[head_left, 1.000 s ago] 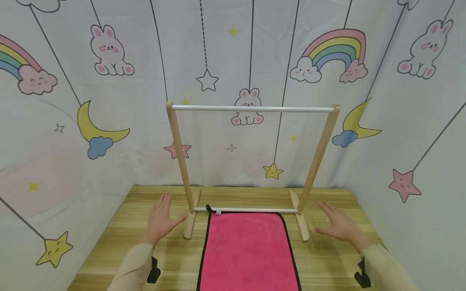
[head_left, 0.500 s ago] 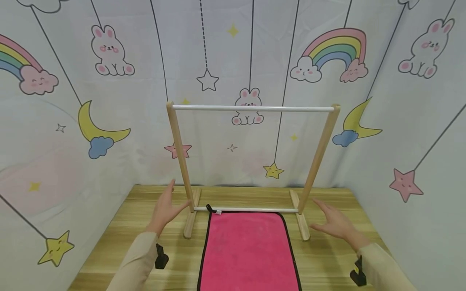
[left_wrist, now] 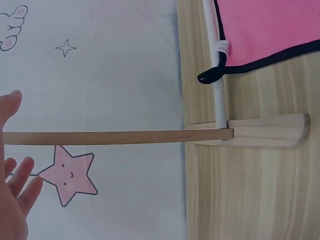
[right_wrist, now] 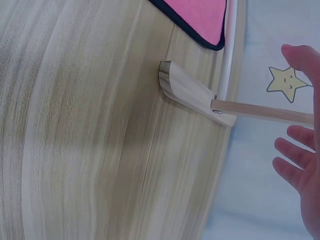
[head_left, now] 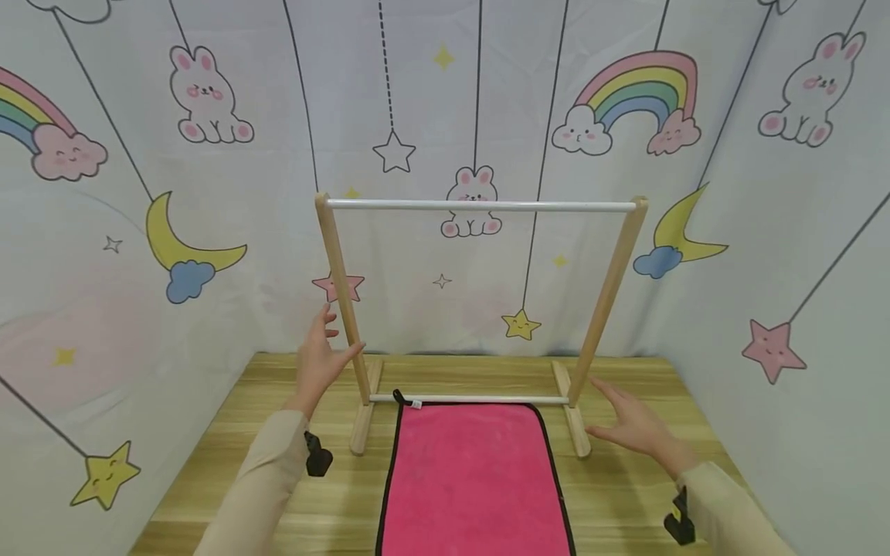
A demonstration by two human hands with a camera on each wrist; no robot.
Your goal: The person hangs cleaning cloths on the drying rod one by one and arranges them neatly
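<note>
A wooden rack with a white top bar (head_left: 417, 205) and a white lower bar (head_left: 480, 399) stands upright on the table. My left hand (head_left: 323, 363) is at its left post (head_left: 342, 297), thumb and fingers spread to either side; whether they touch the wood I cannot tell. Lower down, beside the right post (head_left: 606, 309), my right hand (head_left: 636, 425) is spread with nothing held. Both wrist views show the posts running between thumb and fingers. A pink towel (head_left: 476, 479) with black edging lies flat in front of the rack, its black loop (left_wrist: 210, 75) by the lower bar.
The wood-grain table (head_left: 626, 502) ends at a white cloth backdrop (head_left: 431, 324) printed with rabbits, stars, moons and rainbows. Cloth walls close in on the left and right. The rack's wooden feet (head_left: 572, 425) rest on the table, one on each side of the towel.
My left hand has risen and moved right to the left post. My right hand has shifted slightly left towards the right post. The rack and towel stay in place.
</note>
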